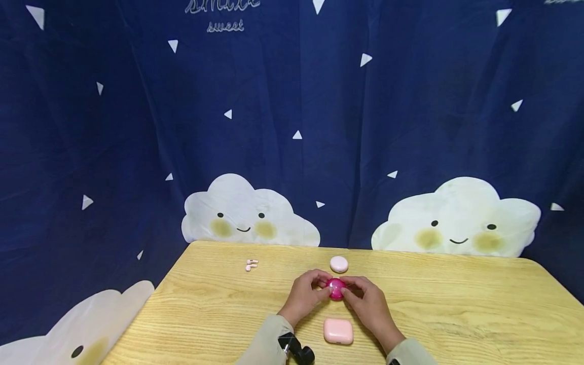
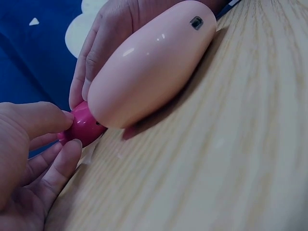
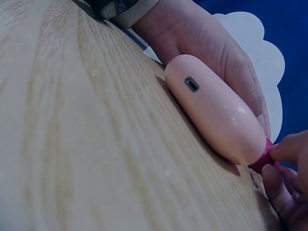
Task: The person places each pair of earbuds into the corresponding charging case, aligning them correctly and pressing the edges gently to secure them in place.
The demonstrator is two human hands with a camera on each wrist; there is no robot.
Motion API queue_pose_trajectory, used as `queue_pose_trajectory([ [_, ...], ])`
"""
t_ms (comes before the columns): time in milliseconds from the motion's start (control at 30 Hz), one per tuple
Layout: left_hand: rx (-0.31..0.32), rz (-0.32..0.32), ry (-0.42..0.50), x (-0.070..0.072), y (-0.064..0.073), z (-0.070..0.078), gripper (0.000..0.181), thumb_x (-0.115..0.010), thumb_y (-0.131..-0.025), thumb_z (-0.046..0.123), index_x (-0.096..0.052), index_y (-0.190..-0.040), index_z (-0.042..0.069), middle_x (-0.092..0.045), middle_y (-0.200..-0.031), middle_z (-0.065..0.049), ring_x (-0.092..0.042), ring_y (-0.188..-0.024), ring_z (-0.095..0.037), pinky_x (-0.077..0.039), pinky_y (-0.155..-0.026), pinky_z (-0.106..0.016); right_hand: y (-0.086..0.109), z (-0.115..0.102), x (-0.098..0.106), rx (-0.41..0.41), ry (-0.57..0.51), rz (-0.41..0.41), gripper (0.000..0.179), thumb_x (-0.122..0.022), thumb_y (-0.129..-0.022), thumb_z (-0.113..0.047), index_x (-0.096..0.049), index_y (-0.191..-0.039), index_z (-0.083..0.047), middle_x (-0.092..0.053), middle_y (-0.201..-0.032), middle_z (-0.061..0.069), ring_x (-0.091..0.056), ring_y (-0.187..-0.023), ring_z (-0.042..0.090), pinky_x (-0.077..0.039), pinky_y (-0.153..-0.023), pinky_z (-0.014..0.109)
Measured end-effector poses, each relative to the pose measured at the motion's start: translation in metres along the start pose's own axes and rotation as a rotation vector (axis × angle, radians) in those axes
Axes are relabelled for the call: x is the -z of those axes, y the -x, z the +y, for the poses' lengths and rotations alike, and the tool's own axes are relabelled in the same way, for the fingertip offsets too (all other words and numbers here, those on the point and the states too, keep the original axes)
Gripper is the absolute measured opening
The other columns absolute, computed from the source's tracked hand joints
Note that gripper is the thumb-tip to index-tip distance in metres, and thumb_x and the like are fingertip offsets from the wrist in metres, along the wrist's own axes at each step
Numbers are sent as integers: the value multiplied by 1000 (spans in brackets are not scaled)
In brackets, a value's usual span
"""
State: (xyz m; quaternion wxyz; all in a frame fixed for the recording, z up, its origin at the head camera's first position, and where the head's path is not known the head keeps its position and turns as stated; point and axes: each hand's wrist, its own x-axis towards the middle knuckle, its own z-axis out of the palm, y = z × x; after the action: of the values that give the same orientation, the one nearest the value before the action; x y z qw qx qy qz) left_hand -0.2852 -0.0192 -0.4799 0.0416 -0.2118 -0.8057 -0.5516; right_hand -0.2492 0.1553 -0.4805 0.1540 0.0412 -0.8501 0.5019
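Note:
Both hands meet at a small, glossy magenta round case (image 1: 336, 289) low over the wooden table. On its left side, my left hand (image 1: 306, 295) pinches it between thumb and fingers. My right hand (image 1: 368, 306) pinches the opposite side in the same way. Nearer to me, between the forearms, lies a pale pink rounded earbud case (image 1: 338, 331). In the left wrist view this earbud case (image 2: 149, 67) partly covers the magenta one (image 2: 84, 126), and a small port shows on its end. From the right wrist, only a sliver of the magenta case (image 3: 263, 159) is visible.
A pale pink round case (image 1: 338, 263) sits just beyond the hands. Two pale pink earbuds (image 1: 251, 265) lie at the back left of the wooden table (image 1: 205, 314). Behind the table hangs a dark blue curtain (image 1: 274, 167) with white clouds.

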Motion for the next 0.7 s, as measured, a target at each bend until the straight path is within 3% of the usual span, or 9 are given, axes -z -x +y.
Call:
queue_pose_trajectory([
  [533,3,3,-30,0,1,-3,20,-74,-81,6,-70,-100,9,-66,-89,1,-60,-81,-9,-51,-79,-27,0,1,-1,-18,-35,-11,23,-73,-84,-4,-74,-105,-13,-67,-99,2,-64,-86,13,-53,-69,20],
  [700,7,7,-31,0,0,-3,19,-74,-81,7,-70,-100,10,-66,-90,1,-61,-82,-9,-51,-80,-28,0,0,0,-9,-15,-8,23,-73,-84,-5,-74,-106,-13,-67,-100,1,-65,-91,15,-53,-74,20],
])
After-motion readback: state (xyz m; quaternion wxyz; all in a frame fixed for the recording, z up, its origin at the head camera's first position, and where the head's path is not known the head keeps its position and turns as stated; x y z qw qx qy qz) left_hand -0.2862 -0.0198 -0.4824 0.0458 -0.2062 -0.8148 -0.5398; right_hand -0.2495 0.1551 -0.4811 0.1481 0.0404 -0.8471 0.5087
